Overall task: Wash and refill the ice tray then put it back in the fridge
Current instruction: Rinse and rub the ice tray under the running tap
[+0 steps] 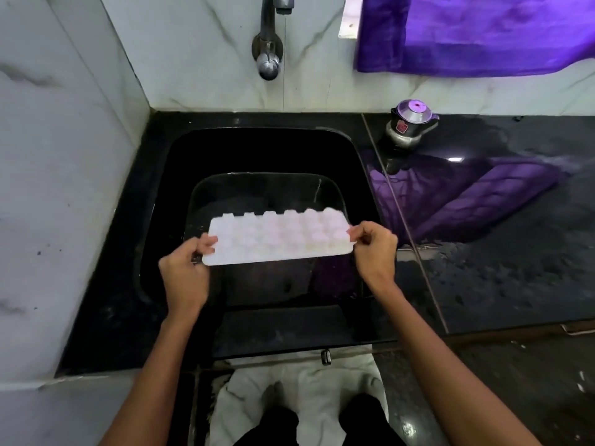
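Two bare hands hold a white ice tray [277,238] over a black sink [257,149], its cell bottoms bulging upward. Left hand [186,272] pinches the tray's left end, thumb on top and fingers curled beneath; right hand [375,249] pinches the right end in the same closed grip. Neither end touches the basin. The sink is sunk into a glossy black stone bench [499,252] that runs right and wraps the basin's near and left edges. White marble-veined wall panels [64,156] rise at the left and far sides, meeting in a corner. A chrome tap [269,43] stands out from the far wall above the basin, a thin stream of water falling from its spout. A purple cloth [476,30] hangs on the far wall to the right, mirrored in the bench surface. Near that wall, just right of the sink, stands a small metal pot with a purple lid [412,123]. On the floor, at the near edge, lies a white towel [299,391].
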Available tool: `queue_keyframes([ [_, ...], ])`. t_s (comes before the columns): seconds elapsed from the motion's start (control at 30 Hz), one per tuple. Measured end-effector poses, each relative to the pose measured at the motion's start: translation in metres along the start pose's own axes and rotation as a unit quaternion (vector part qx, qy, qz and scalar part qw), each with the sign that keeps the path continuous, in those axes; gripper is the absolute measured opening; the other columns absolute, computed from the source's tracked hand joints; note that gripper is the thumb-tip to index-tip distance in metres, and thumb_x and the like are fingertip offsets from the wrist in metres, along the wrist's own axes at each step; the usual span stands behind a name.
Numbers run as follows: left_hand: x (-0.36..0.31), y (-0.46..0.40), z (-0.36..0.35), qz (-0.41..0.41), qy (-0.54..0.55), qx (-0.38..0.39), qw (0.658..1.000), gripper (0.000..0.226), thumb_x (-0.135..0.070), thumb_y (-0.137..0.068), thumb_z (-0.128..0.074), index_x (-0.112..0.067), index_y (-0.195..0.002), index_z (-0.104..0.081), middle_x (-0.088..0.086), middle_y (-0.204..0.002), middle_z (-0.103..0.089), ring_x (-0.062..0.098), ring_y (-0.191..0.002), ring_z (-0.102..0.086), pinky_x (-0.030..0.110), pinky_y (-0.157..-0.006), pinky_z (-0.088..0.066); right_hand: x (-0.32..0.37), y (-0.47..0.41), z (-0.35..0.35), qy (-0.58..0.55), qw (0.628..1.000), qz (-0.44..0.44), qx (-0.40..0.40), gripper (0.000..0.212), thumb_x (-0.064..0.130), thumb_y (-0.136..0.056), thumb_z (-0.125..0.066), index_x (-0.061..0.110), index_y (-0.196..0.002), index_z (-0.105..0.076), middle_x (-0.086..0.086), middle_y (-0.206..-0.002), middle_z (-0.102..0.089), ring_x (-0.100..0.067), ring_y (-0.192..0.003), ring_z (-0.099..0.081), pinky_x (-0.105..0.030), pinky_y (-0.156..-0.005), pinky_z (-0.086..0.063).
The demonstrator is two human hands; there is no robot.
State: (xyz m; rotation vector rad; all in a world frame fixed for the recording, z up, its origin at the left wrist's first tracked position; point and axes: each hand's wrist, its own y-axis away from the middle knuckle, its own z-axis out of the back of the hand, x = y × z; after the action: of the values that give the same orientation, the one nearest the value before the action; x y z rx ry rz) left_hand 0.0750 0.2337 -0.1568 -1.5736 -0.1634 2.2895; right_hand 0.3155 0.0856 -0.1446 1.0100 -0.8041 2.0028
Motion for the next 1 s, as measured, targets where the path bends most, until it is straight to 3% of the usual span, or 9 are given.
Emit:
queue_keyframes([
  [0.07, -0.019, 0.0, 0.002, -0.03, 0.032, -0.048, 0.998, 0.033, 0.02, -0.078, -0.056, -0.012, -0.071, -0.058, 0.012, -0.1, -0.067, -0.007, -0.098, -0.064, 0.023, -0.094, -0.05, 0.014, -0.009, 0.015, -0.04, 0.997, 0.049, -0.04, 0.033, -0.02, -0.073, -0.055, 0.012, -0.064, -0.062, 0.004, -0.07, -0.065, -0.004, -0.07, -0.064, -0.011, -0.07, -0.05],
  [0.13, -0.036, 0.0, 0.003, -0.066, 0.054, -0.089, 0.992, 0.022, 0.012, -0.081, -0.058, -0.008, -0.072, -0.059, 0.014, -0.103, -0.066, -0.009, -0.098, -0.063, 0.039, -0.098, -0.048, 0.029, -0.02, 0.029, -0.091, 0.988, 0.103, -0.075, 0.025, -0.016, -0.077, -0.057, 0.005, -0.064, -0.062, 0.0, -0.07, -0.065, -0.004, -0.069, -0.063, -0.013, -0.073, -0.05],
  [0.23, -0.039, 0.005, -0.009, -0.063, 0.036, -0.12, 0.99, 0.013, -0.003, -0.085, -0.057, -0.008, -0.072, -0.057, 0.014, -0.102, -0.066, -0.011, -0.096, -0.063, 0.024, -0.092, -0.051, 0.023, -0.027, 0.028, -0.084, 0.985, 0.132, -0.066, 0.025, -0.019, -0.072, -0.053, 0.003, -0.064, -0.063, 0.0, -0.071, -0.064, -0.005, -0.07, -0.063, -0.014, -0.073, -0.05],
  [0.37, -0.026, 0.03, -0.037, 0.065, -0.029, -0.078, 0.994, 0.031, 0.024, -0.072, -0.041, -0.002, -0.072, -0.059, 0.024, -0.098, -0.069, 0.0, -0.09, -0.068, -0.001, -0.077, -0.043, -0.02, -0.033, 0.02, -0.009, 0.99, 0.08, 0.116, 0.039, -0.023, -0.063, -0.041, 0.005, -0.066, -0.068, 0.002, -0.072, -0.065, -0.013, -0.073, -0.063, -0.033, -0.075, -0.055],
  [0.5, -0.061, 0.044, -0.054, -0.008, -0.035, -0.205, 0.978, 0.035, 0.021, -0.073, -0.039, -0.01, -0.072, -0.055, 0.002, -0.085, -0.067, -0.018, -0.086, -0.06, 0.007, -0.081, -0.047, -0.018, -0.049, 0.051, -0.075, 0.985, 0.13, 0.08, 0.037, -0.024, -0.063, -0.042, 0.004, -0.066, -0.066, -0.003, -0.073, -0.069, -0.012, -0.075, -0.065, -0.014, -0.07, -0.051],
  [0.57, -0.073, 0.044, -0.058, -0.065, -0.028, -0.249, 0.966, 0.031, 0.016, -0.075, -0.041, -0.013, -0.07, -0.051, -0.007, -0.086, -0.064, -0.012, -0.088, -0.063, 0.019, -0.085, -0.051, -0.018, -0.058, 0.069, -0.117, 0.975, 0.176, 0.067, 0.034, -0.023, -0.063, -0.044, 0.002, -0.066, -0.066, -0.005, -0.074, -0.07, -0.005, -0.076, -0.063, -0.008, -0.07, -0.048],
  [0.7, -0.09, 0.056, -0.074, -0.027, -0.054, -0.238, 0.969, 0.027, 0.013, -0.072, -0.041, -0.012, -0.07, -0.051, -0.016, -0.089, -0.061, -0.009, -0.083, -0.063, 0.033, -0.082, -0.054, -0.033, -0.067, 0.092, -0.107, 0.968, 0.169, 0.152, 0.038, -0.023, -0.067, -0.042, 0.004, -0.07, -0.068, -0.005, -0.078, -0.07, -0.011, -0.077, -0.065, -0.016, -0.069, -0.049],
  [0.87, -0.125, 0.075, -0.092, -0.037, 0.001, -0.241, 0.97, 0.031, 0.01, -0.077, -0.05, -0.02, -0.075, -0.059, -0.023, -0.084, -0.067, 0.001, -0.09, -0.067, 0.034, -0.089, -0.054, -0.052, -0.076, 0.139, -0.15, 0.967, 0.175, 0.109, 0.036, -0.023, -0.072, -0.049, 0.007, -0.072, -0.069, 0.005, -0.085, -0.069, -0.001, -0.086, -0.064, -0.016, -0.079, -0.053],
  [1.0, -0.158, 0.066, -0.119, -0.069, 0.049, -0.208, 0.974, 0.014, -0.003, -0.086, -0.063, 0.002, -0.099, -0.064, -0.021, -0.092, -0.067, 0.002, -0.094, -0.066, 0.027, -0.091, -0.052, -0.052, -0.097, 0.178, -0.182, 0.97, 0.127, 0.096, 0.028, -0.015, -0.079, -0.06, 0.012, -0.079, -0.07, 0.016, -0.083, -0.068, 0.003, -0.083, -0.067, -0.016, -0.077, -0.053],
])
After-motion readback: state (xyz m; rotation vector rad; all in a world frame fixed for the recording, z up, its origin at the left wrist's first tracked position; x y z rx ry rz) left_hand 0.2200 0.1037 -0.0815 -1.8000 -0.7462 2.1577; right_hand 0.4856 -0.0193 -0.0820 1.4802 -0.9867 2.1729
